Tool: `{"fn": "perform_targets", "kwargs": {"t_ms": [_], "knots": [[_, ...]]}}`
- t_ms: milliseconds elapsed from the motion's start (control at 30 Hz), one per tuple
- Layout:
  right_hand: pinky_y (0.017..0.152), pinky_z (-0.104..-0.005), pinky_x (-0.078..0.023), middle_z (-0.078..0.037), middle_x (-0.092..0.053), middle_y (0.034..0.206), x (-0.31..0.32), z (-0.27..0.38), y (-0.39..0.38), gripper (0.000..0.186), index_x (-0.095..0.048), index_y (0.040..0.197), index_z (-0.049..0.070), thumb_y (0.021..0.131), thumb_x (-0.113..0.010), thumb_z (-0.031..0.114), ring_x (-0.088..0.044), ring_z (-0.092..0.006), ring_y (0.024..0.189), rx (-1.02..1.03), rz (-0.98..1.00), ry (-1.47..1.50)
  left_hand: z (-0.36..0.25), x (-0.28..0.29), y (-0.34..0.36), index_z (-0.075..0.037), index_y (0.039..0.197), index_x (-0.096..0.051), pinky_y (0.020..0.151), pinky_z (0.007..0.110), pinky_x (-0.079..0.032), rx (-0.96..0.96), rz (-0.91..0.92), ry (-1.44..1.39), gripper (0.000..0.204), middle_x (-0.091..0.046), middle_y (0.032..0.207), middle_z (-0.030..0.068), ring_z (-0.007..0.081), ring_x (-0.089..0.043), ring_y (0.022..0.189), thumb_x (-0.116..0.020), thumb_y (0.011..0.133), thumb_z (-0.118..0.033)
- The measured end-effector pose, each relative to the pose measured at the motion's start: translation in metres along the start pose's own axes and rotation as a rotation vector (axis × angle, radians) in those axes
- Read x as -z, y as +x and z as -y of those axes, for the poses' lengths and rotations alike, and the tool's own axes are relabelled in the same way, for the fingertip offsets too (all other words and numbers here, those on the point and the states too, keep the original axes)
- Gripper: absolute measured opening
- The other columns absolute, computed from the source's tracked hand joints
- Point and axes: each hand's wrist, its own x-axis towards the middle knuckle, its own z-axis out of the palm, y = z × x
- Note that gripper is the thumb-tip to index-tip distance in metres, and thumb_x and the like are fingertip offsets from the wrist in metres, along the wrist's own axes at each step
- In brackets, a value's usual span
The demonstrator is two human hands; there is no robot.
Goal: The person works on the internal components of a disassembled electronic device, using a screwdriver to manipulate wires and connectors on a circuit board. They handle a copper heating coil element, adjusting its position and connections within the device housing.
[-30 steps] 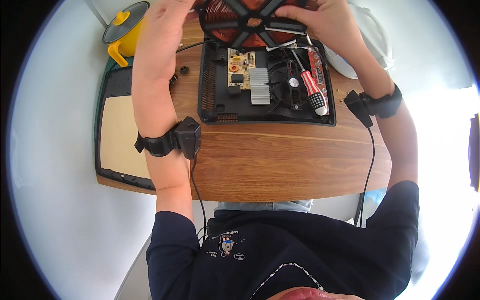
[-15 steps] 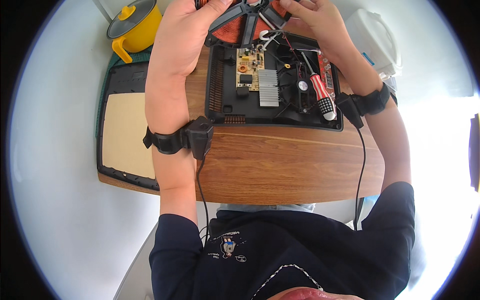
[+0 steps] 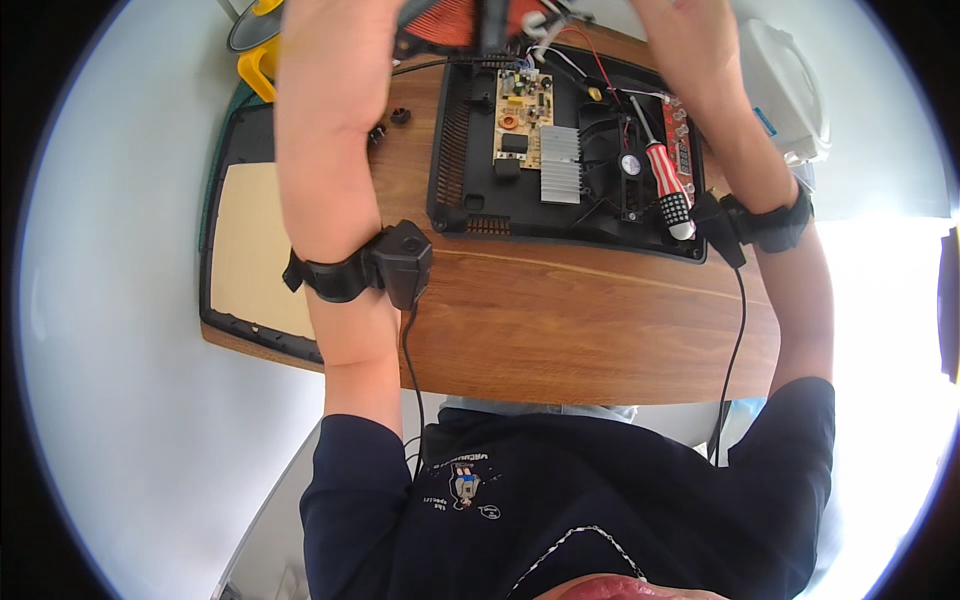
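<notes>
At the top edge my left hand [image 3: 338,60] is against the induction coil [image 3: 445,28], a copper-red winding on a black spoked frame. The hand seems to grip it, though its fingers are cut off by the picture's edge. My right hand [image 3: 690,45] is blurred to the right of the coil, apart from it, with its fingers out of view. Below lies an open black cooktop housing [image 3: 470,225] holding a circuit board [image 3: 510,120], a grey heat sink [image 3: 560,165], a fan [image 3: 628,165] and a red button board [image 3: 683,150]. A red-and-white-handled screwdriver [image 3: 668,190] rests across its right side.
A black-framed panel with a cream plate [image 3: 255,250] lies at the left of the wooden table [image 3: 560,320]. Small black parts [image 3: 400,116] sit beside my left forearm. A yellow pot [image 3: 262,65] stands at the back left, a white container [image 3: 785,90] at the back right.
The coil and my left hand have shifted left and up. My right hand has come away from the coil toward the right. The housing appears slightly farther right and higher in view.
</notes>
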Motion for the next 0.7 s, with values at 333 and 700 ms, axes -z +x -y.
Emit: {"fn": "perform_targets", "kwargs": {"t_ms": [333,700], "knots": [[0.077,-0.0352,-0.054,-0.013,-0.071,0.097,-0.081,-0.017,-0.014,0.026,-0.068,0.118,0.003,0.102,-0.061,0.022,-0.068,-0.024,0.088,0.51,0.761,-0.246,-0.005,0.061,0.012,0.005,0.127,-0.066,0.094,0.032,-0.054,-0.192,-0.205,-0.084,0.032,-0.072,0.118,0.0086,0.0187,-0.069,0.103,-0.061,0.105,-0.017],[0.092,-0.0413,-0.052,-0.005,-0.076,0.103,-0.19,0.018,-0.041,0.023,-0.077,0.107,0.017,0.086,-0.078,0.026,-0.072,-0.0249,0.104,0.475,1.096,-0.445,-0.017,0.071,0.002,0.005,0.125,-0.064,0.093,0.034,-0.056,-0.279,-0.277,-0.244,0.03,-0.072,0.117,0.0126,0.0214,-0.07,0.104,-0.063,0.104,-0.016]]}}
